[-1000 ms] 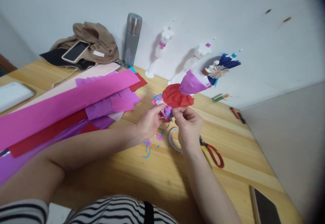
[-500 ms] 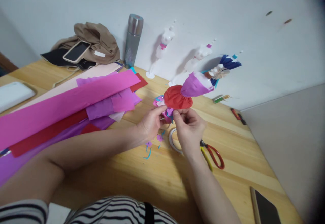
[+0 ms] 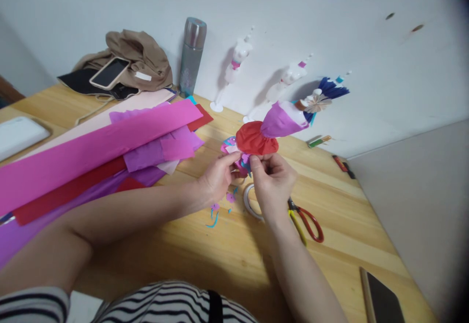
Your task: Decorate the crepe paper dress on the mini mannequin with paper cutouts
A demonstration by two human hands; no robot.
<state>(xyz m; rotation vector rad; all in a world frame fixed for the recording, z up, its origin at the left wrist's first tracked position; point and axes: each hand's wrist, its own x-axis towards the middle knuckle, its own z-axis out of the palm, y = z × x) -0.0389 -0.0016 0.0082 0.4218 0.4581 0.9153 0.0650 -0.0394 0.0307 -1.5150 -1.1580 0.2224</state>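
- Left hand (image 3: 216, 177): thumb on top and fingers beneath, grasping the flowered hem (image 3: 230, 142) at the lower end of a paper-dressed figure (image 3: 266, 130).
- Right hand (image 3: 274, 179): thumb and fingers pinched together on the same hem, just beside a purple flower (image 3: 245, 158); what lies between the fingertips is hidden.
- The figure is tilted above the counter (image 3: 176, 254), in front of both hands, its upper end pointing away to the right: red skirt (image 3: 252, 138), then purple bodice (image 3: 284, 119).
- Near its top are a cream paper fan (image 3: 318, 102) and dark blue paper (image 3: 332, 90); whether these belong to it I cannot tell.
- Under the hands, purple and blue scraps (image 3: 230, 197) lie scattered; a tape roll (image 3: 246, 202) and scissors (image 3: 320, 235) with red and yellow handles lie by the right wrist.
- Left of the hands, pink, red and purple paper sheets (image 3: 106, 149) overlap.
- By the wall, a grey bottle (image 3: 192, 56) stands near two white mannequins (image 3: 242, 52); further left, a phone (image 3: 110, 73) rests on brown cloth (image 3: 135, 56).
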